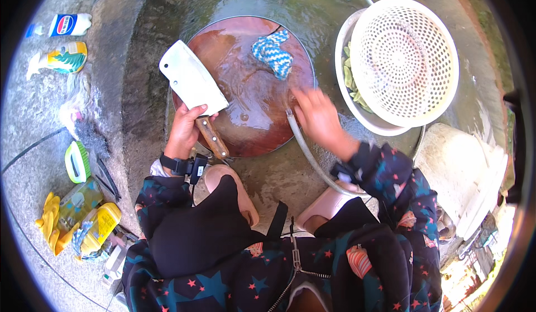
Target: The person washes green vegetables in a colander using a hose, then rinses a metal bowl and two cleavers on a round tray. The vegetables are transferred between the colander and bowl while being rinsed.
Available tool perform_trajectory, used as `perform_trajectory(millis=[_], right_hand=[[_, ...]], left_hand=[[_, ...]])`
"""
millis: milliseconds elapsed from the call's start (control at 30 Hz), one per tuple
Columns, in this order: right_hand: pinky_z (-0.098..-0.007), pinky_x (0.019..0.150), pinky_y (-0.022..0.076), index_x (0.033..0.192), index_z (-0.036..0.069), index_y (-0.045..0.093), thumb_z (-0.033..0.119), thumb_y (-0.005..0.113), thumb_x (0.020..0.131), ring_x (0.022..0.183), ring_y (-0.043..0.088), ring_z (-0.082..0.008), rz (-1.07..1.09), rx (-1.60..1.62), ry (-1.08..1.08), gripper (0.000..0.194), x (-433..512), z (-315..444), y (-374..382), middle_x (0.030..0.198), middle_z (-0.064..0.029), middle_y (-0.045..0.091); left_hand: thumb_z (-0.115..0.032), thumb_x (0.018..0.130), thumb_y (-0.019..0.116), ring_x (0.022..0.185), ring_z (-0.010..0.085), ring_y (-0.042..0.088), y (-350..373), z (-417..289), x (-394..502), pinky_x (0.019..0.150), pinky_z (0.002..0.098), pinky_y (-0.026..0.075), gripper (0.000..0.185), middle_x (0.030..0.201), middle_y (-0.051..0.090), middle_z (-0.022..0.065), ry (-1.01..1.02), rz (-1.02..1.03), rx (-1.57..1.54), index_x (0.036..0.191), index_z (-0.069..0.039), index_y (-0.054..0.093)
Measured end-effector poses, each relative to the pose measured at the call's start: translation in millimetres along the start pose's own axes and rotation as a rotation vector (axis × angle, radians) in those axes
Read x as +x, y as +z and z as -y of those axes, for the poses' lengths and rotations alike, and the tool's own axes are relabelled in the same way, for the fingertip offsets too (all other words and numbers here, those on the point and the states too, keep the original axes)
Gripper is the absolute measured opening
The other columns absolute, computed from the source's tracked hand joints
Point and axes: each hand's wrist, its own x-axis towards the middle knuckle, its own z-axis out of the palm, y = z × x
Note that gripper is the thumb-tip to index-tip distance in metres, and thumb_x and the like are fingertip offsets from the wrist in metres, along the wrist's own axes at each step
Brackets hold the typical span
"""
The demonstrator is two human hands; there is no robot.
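Observation:
My left hand [184, 127] grips a cleaver [192, 77] where its wooden handle meets the broad metal blade. The blade tilts up and left over the edge of a wet, round reddish-brown board [251, 132]. A blue-and-white knitted cloth [274, 54] lies crumpled on the board's far right part. Over the board's right edge, my right hand [318, 115] is blurred, with thumb and forefinger apart and nothing seen between them. Just left of it, a grey hose [302, 142] rests its end on the board, and water runs from it.
At right, a white perforated colander [404, 62] sits tilted over a white basin [374, 125] holding green pods [349, 77]. A spray bottle [67, 57], a green brush [77, 162] and yellow gloves [52, 224] lie on the left ledge. Pink clogs [234, 190] stand below the board.

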Motion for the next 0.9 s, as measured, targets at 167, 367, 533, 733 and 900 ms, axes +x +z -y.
perform_trajectory(millis=[167, 367, 533, 733, 900], right_hand=[[-0.0409, 0.074, 0.0501, 0.12, 0.004, 0.051, 0.02, 0.065, 0.075, 0.089, 0.06, -0.033, -0.103, -0.013, 0.012, 0.05, 79.6, 18.4, 8.9, 0.096, -0.0179, 0.062], [-0.0432, 0.082, 0.0472, 0.143, 0.004, 0.016, 0.017, 0.066, 0.076, 0.098, 0.056, -0.0413, 0.393, 0.759, 0.214, 0.085, 9.0, 109.3, 44.2, 0.116, -0.0286, 0.05], [-0.0419, 0.079, 0.0504, 0.14, 0.008, 0.029, 0.004, 0.055, 0.071, 0.095, 0.059, -0.038, 0.248, 0.553, 0.253, 0.073, -19.9, 67.9, 17.9, 0.111, -0.0238, 0.055], [-0.0397, 0.06, 0.0508, 0.135, 0.011, 0.04, 0.018, 0.063, 0.08, 0.067, 0.062, -0.0337, 0.428, 0.236, 0.263, 0.06, -98.3, -8.6, -47.5, 0.084, -0.0166, 0.061], [-0.0428, 0.052, 0.0486, 0.133, 0.008, 0.043, 0.034, 0.063, 0.083, 0.058, 0.059, -0.0343, 0.581, 0.005, 0.231, 0.059, -86.4, -27.9, -49.7, 0.075, -0.0156, 0.059]], left_hand=[[-0.006, 0.083, 0.061, 0.086, 0.0249, 0.063, 10.1, 3.7, -7.8, 0.072, 0.037, 0.055, 0.041, 0.108, 0.059, 0.0153, 0.024, -0.007, 0.036, 0.12, 0.001, 0.046], [-0.01, 0.086, 0.064, 0.095, 0.017, 0.059, 51.7, 41.9, -19.9, 0.084, 0.0319, 0.049, 0.032, 0.104, 0.061, 0.0067, 0.039, -0.008, -0.14, 0.113, -0.002, 0.051], [-0.017, 0.088, 0.063, 0.074, 0.0148, 0.054, 60.0, 46.7, -24.8, 0.064, 0.0279, 0.046, 0.023, 0.085, 0.054, 0.0031, -0.02, 0.125, -0.149, 0.1, -0.007, 0.047], [-0.008, 0.09, 0.058, 0.064, 0.0156, 0.052, 48.4, 25.4, -20.6, 0.058, 0.0271, 0.044, 0.014, 0.074, 0.051, 0.0048, 0.083, 0.057, -0.127, 0.093, -0.007, 0.044], [-0.007, 0.089, 0.058, 0.065, 0.0155, 0.052, 44.1, 18.6, -18.0, 0.059, 0.0275, 0.044, 0.013, 0.075, 0.052, 0.0047, 0.15, 0.025, -0.085, 0.092, -0.007, 0.045]])
